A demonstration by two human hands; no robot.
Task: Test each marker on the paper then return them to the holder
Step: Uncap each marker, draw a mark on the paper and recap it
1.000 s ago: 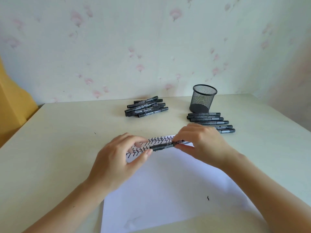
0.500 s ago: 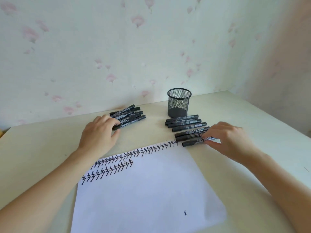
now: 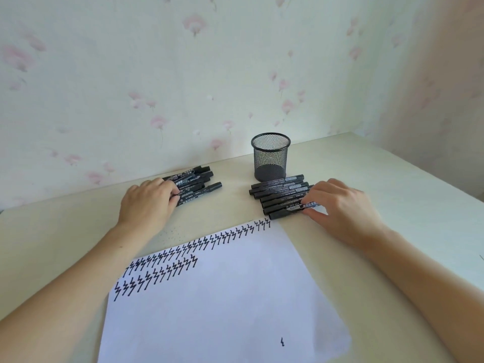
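Left hand (image 3: pixel 146 205): fingers (image 3: pixel 171 191) curled over the near ends of the left pile of markers (image 3: pixel 195 186); whether pinching one, impossible to tell. Right hand (image 3: pixel 340 208): fingers (image 3: pixel 311 204) curled onto the nearest marker (image 3: pixel 285 213) of the right row of markers (image 3: pixel 280 191), apparently pinching it. Row just in front of the mesh holder (image 3: pixel 271 156), nothing visible inside. Paper (image 3: pixel 222 297) flat on the surface (image 3: pixel 379 179), nearer than both piles, with black zigzag marks (image 3: pixel 183 251) along its far edge.
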